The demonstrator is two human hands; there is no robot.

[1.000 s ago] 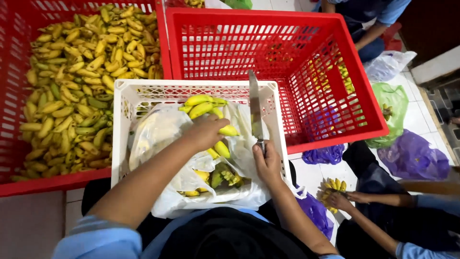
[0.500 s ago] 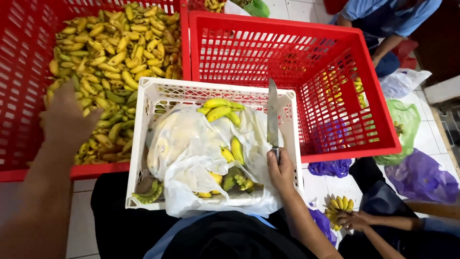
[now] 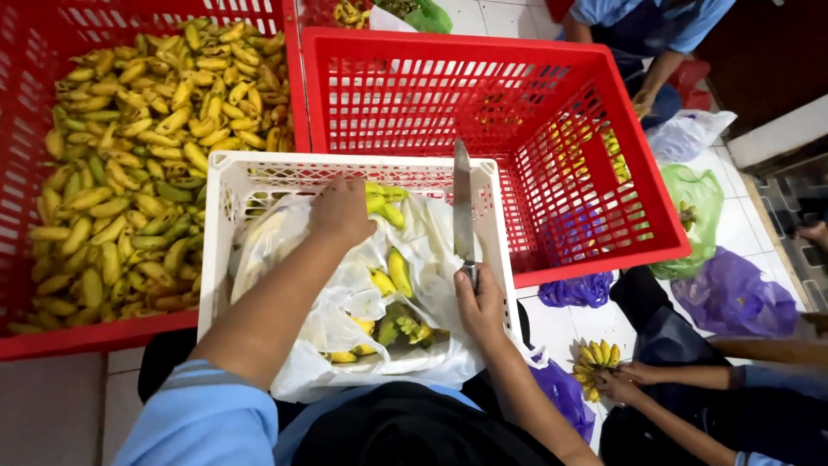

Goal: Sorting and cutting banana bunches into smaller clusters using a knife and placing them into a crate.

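So the person's got a white crate [image 3: 226, 250] on their lap, lined with a crumpled white plastic bag [image 3: 345, 302] that has small yellow and green bananas [image 3: 392, 276] sitting in it. Left hand [image 3: 341, 211] is reaching down into the far end of the bag, fingers curled over the plastic near a few greenish bananas, though I can't tell if it's actually pinching anything since the fingertips are hidden. Right hand [image 3: 479, 302] is closed around the handle of a long knife [image 3: 462, 207], blade pointing away and lying along the crate's right wall. Behind it there's a red crate [image 3: 595, 224] that looks nearly empty, and to the left another red crate [image 3: 34, 112] heaped with loose bananas, cut off at the edge. On the tiled floor to the right: a green bag [image 3: 699, 207], purple bags [image 3: 733, 293], a clear one further back. Someone else's hand [image 3: 630, 375] holds a small banana bunch [image 3: 597, 358] down there, mostly out of frame.
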